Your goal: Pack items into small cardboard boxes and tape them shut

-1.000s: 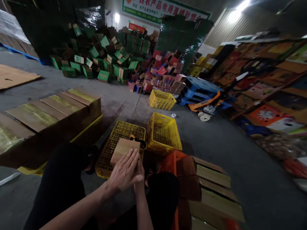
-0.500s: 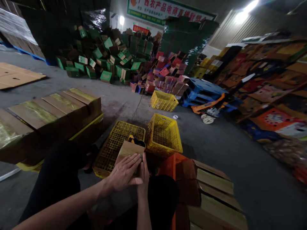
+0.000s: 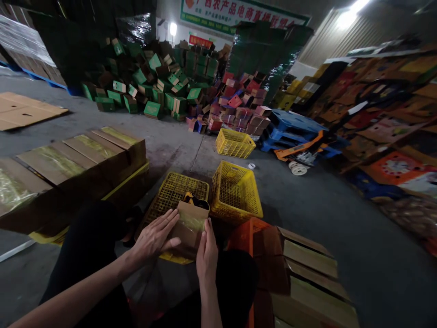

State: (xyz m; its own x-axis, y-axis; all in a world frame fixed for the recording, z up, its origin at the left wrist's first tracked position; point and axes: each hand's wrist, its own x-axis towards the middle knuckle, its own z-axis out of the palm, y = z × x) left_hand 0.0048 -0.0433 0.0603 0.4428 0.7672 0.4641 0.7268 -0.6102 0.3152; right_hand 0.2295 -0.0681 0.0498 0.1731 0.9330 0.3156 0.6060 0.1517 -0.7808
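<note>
A small cardboard box [image 3: 191, 228] with clear tape across its top rests on an upturned yellow crate [image 3: 167, 187]. My left hand [image 3: 155, 237] lies along the box's left edge, its fingers stretched out and thumb apart. Flat against the right side is my right hand [image 3: 207, 255], fingers straight and pointing forward. Just behind the box, a black and yellow tape dispenser [image 3: 194, 200] sits on the crate, partly hidden by it.
Taped cartons [image 3: 82, 150] fill a crate at left; more cartons [image 3: 310, 273] stand in an orange crate [image 3: 247, 232] at right. Ahead are two yellow crates, the nearer one [image 3: 237, 189] bare inside. Beyond stand a pallet jack [image 3: 300, 148], blue pallets [image 3: 293, 125] and heaped green boxes [image 3: 150, 91].
My left hand has slid off the box top to its left edge, uncovering the tape. My right hand has moved slightly right and lower along the box's side.
</note>
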